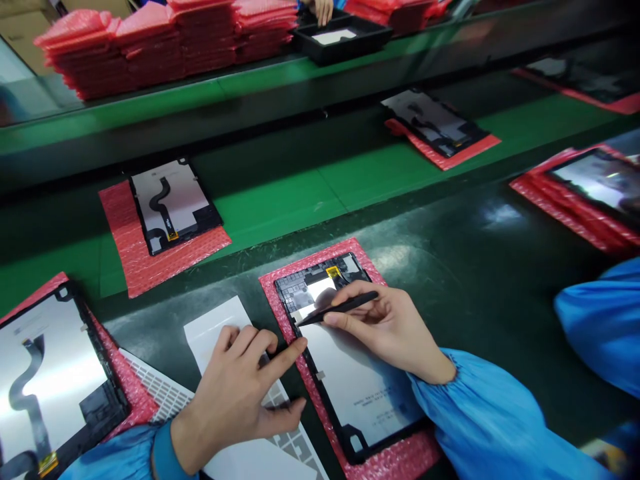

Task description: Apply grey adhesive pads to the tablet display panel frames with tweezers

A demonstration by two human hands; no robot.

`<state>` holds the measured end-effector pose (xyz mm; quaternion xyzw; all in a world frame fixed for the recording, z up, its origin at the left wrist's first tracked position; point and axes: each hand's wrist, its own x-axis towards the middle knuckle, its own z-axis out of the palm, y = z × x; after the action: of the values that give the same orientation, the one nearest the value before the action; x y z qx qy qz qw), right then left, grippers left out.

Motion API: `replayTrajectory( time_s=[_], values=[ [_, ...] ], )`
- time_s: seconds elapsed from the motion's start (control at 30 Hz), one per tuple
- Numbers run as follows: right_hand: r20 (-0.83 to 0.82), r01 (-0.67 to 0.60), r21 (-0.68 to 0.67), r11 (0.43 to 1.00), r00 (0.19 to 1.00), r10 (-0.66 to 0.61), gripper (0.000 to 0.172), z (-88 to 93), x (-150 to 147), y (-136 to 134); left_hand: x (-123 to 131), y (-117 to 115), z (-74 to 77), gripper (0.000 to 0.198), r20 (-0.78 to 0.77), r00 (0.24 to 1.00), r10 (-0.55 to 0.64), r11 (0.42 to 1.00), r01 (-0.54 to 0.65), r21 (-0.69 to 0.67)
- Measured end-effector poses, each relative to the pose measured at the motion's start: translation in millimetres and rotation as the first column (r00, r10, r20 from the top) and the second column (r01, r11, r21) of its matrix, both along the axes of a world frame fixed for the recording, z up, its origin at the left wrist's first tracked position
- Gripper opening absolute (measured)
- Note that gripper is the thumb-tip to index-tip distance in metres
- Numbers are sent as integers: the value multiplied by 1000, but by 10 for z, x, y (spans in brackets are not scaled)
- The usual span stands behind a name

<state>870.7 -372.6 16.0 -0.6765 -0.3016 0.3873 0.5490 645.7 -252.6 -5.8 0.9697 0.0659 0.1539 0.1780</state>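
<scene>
My right hand [387,323] grips black tweezers [350,304] like a pen. Their pointed tip rests at the left edge of a tablet screen assembly [360,380], just below its dark upper section. The assembly lies silver back up on a red bubble-wrap bag [400,460]. My left hand [245,387] holds nothing. Its index finger stretches to the assembly's left frame, with the thumb apart and the other fingers bent. Under the left hand lie a white sheet [220,327] and a sheet of grey stickers [285,397], both partly covered.
Another screen assembly [55,373] lies at left beside a gridded sticker sheet [157,387]. The green conveyor belt [280,180] carries more assemblies on red bags. Beyond stand red bag stacks [150,40] and a black tray [345,50] with a person's hand over it. A blue sleeve [600,320] is at right.
</scene>
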Motion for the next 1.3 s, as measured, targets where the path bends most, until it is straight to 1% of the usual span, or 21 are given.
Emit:
replayTrajectory(
  time_s=[0.1,0.2,0.43,0.6,0.67,0.77,0.83,0.97,1.07,1.13,1.2,1.27,1.3],
  values=[
    [2,-23,-6,1000,1000,23,33,-5,-3,10,-6,-1,-7,64,-2,1000,2,1000,-2,-5],
    [22,-34,-10,999,999,34,32,-7,-9,23,2,-3,-8,68,-5,1000,11,1000,-11,-4],
    [36,-42,-42,998,998,44,37,3,-8,29,29,-19,-1,80,-31,999,36,999,-36,-1],
    [42,-35,-62,997,998,38,40,-7,-14,37,46,-67,12,83,-45,995,87,995,-89,-46],
    [40,-39,-44,998,998,40,39,-24,-16,40,57,-87,25,83,-40,993,109,991,-112,-78],
    [7,-4,29,1000,1000,4,38,-43,-1,43,67,-104,36,82,-22,992,121,987,-122,-101],
    [-17,7,52,999,1000,-6,38,-43,19,40,64,-106,37,82,-16,992,122,986,-123,-108],
    [-8,-66,8,998,998,66,38,-32,30,28,50,-109,33,80,-30,991,129,983,-131,-127],
    [-4,-102,-1,995,995,102,41,-55,-4,44,45,-111,28,83,-33,991,127,983,-131,-130],
    [-41,-102,26,994,994,103,44,-57,-6,72,42,-108,16,83,-19,992,125,984,-127,-127],
    [-145,-72,95,993,986,86,45,-3,46,84,39,-102,-3,85,0,992,125,986,-124,-115],
    [-235,-10,195,981,970,57,43,118,159,40,36,-93,-25,87,22,992,127,988,-124,-94],
    [-230,20,227,974,973,33,41,195,231,-10,35,-90,-36,87,37,991,130,988,-126,-87]
  ],
)
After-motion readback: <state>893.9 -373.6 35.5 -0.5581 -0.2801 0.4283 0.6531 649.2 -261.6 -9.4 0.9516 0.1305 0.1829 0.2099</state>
